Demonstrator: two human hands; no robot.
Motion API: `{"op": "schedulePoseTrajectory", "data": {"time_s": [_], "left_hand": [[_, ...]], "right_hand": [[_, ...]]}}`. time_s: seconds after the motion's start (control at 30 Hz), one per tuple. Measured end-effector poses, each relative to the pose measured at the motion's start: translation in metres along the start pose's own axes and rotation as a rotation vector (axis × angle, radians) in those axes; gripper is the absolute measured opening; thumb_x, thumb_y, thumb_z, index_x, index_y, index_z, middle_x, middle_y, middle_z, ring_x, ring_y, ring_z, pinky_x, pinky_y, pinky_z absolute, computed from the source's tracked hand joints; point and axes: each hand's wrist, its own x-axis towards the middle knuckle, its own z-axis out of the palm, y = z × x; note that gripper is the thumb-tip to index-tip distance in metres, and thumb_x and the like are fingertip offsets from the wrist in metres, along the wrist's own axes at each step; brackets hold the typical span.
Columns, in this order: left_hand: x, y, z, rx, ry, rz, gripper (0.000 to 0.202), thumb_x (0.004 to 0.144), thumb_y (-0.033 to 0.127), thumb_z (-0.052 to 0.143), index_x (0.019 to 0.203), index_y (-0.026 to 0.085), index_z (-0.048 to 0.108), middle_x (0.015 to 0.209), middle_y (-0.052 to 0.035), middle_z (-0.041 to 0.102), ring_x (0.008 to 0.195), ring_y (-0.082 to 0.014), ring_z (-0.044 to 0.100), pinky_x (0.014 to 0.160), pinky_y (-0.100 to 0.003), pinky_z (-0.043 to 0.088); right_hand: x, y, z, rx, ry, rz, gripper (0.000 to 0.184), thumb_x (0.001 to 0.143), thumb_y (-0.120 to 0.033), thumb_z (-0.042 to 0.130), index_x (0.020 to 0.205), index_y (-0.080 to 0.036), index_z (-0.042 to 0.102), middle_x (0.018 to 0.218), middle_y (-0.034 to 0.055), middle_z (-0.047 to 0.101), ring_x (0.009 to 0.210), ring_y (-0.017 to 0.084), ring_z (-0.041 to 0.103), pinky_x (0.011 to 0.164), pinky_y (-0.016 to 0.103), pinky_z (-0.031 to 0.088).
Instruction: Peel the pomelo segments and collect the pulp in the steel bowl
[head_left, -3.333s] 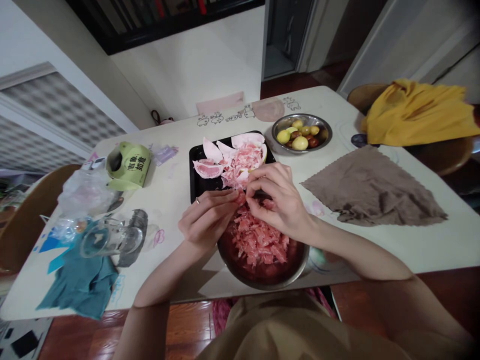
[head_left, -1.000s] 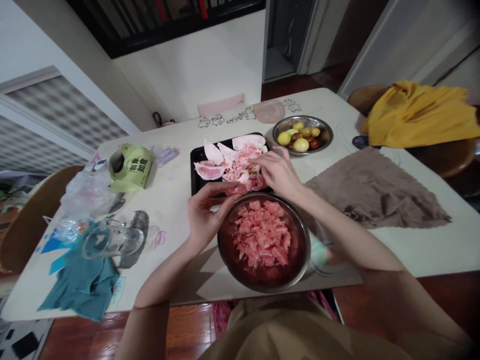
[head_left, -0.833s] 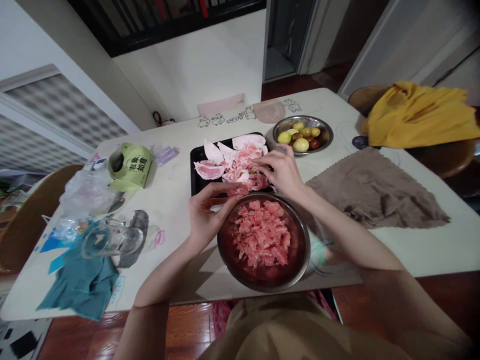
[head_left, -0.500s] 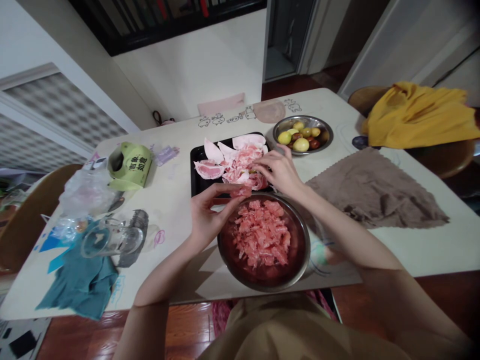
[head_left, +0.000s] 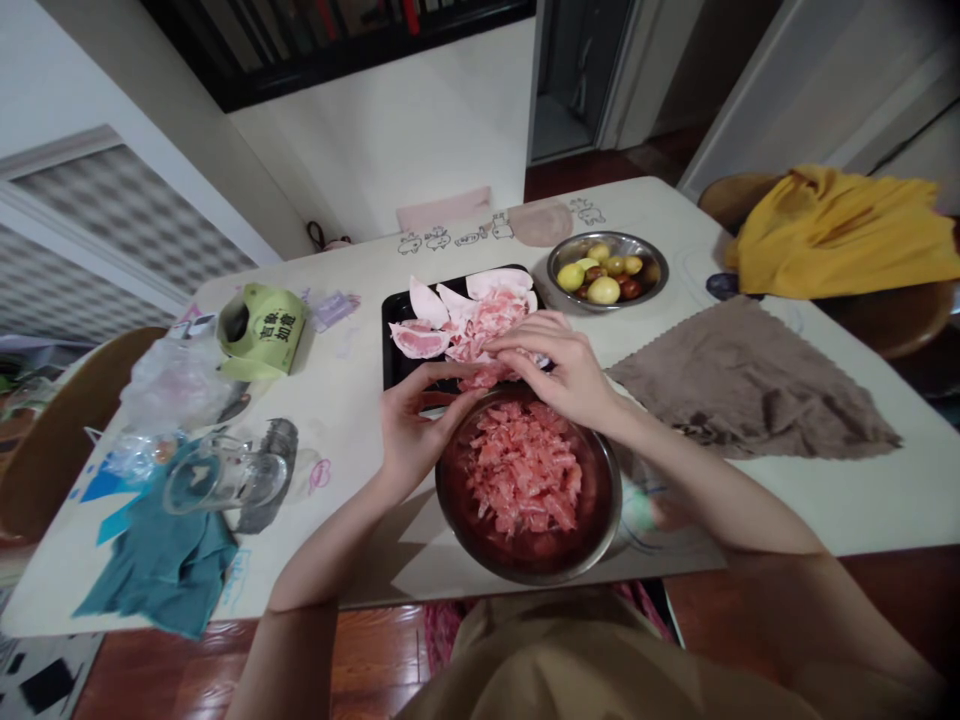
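A steel bowl (head_left: 604, 520) full of pink pomelo flesh (head_left: 525, 480) stands at the table's near edge. Behind it a black tray (head_left: 393, 365) carries pink peel and membrane scraps (head_left: 465, 320). My left hand (head_left: 411, 425) is curled at the bowl's far left rim and pinches a pink pomelo piece (head_left: 480, 378) at its fingertips. My right hand (head_left: 562, 365) hovers over the bowl's far rim, fingers bent and touching that same piece from the right.
A small steel bowl of green and red fruit (head_left: 606, 270) sits behind the tray. A brown cloth (head_left: 742, 385) lies to the right, a yellow cloth (head_left: 840, 230) on a chair. At left are a green tissue box (head_left: 262, 330), a glass jug (head_left: 225, 480), plastic bags and a teal cloth (head_left: 161, 565).
My right hand left the scrap pile on the tray and came back toward the bowl, meeting the pomelo piece that my left hand keeps holding. The left hand barely moved.
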Motion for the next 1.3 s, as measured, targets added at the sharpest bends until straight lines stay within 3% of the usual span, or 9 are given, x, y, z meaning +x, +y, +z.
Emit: {"op": "schedulePoseTrajectory", "data": {"time_s": [0.07,0.17,0.33,0.53,0.8,0.97,1.3], "left_hand": [[0.0,0.0,0.0,0.001,0.028,0.019,0.021,0.081,0.026,0.084,0.098,0.019,0.075,0.098,-0.0055,0.079,0.09,-0.0152,0.076,0.069,-0.019,0.064],[0.0,0.001,0.0,-0.009,0.056,0.046,0.019,0.082,0.027,0.084,0.095,0.018,0.073,0.097,-0.0066,0.078,0.095,-0.0177,0.075,0.072,-0.023,0.065],[0.0,0.005,-0.002,-0.024,0.042,0.132,0.013,0.081,0.024,0.084,0.09,0.02,0.075,0.092,-0.0051,0.074,0.09,-0.0164,0.072,0.068,-0.024,0.065],[0.0,0.01,-0.005,-0.049,-0.026,0.17,0.017,0.082,0.021,0.083,0.099,0.022,0.076,0.094,-0.0053,0.076,0.089,-0.0164,0.072,0.07,-0.025,0.065],[-0.002,0.016,-0.007,-0.088,-0.035,0.109,0.009,0.085,0.022,0.08,0.092,0.02,0.076,0.089,-0.0057,0.077,0.086,-0.0158,0.073,0.07,-0.023,0.064],[-0.005,0.019,-0.007,-0.058,-0.011,0.079,0.005,0.087,0.022,0.077,0.091,0.02,0.074,0.087,-0.005,0.076,0.082,-0.014,0.073,0.067,-0.021,0.062],[-0.01,0.018,-0.006,0.003,0.067,0.154,0.006,0.087,0.02,0.077,0.093,0.019,0.075,0.086,-0.0046,0.076,0.079,-0.0127,0.072,0.06,-0.017,0.059]], "right_hand": [[-0.001,-0.012,-0.001,0.047,0.008,-0.054,0.018,0.096,-0.036,0.068,0.109,-0.026,0.075,0.098,0.0015,0.08,0.094,0.02,0.071,0.099,0.041,0.046],[-0.004,-0.019,-0.002,0.073,0.008,-0.088,0.033,0.089,-0.041,0.076,0.119,-0.029,0.073,0.102,0.002,0.08,0.097,0.021,0.071,0.1,0.044,0.047],[-0.006,-0.023,-0.003,0.102,0.041,-0.137,0.023,0.092,-0.034,0.073,0.115,-0.032,0.075,0.1,0.0011,0.081,0.094,0.02,0.073,0.096,0.044,0.049],[-0.005,-0.03,-0.006,0.096,0.074,-0.155,0.019,0.093,-0.028,0.071,0.112,-0.03,0.075,0.098,0.002,0.081,0.091,0.02,0.073,0.091,0.043,0.052],[-0.009,-0.039,-0.009,0.038,0.07,-0.189,0.025,0.091,-0.03,0.074,0.116,-0.034,0.074,0.101,0.0008,0.081,0.092,0.021,0.074,0.09,0.043,0.052],[-0.009,-0.041,-0.009,0.083,0.077,-0.181,0.023,0.09,-0.025,0.076,0.112,-0.032,0.075,0.097,-0.0002,0.081,0.088,0.021,0.074,0.089,0.044,0.05],[-0.011,-0.044,-0.006,0.154,0.08,-0.115,0.02,0.09,-0.025,0.076,0.109,-0.032,0.077,0.098,0.0,0.082,0.089,0.021,0.073,0.09,0.043,0.05]]}}
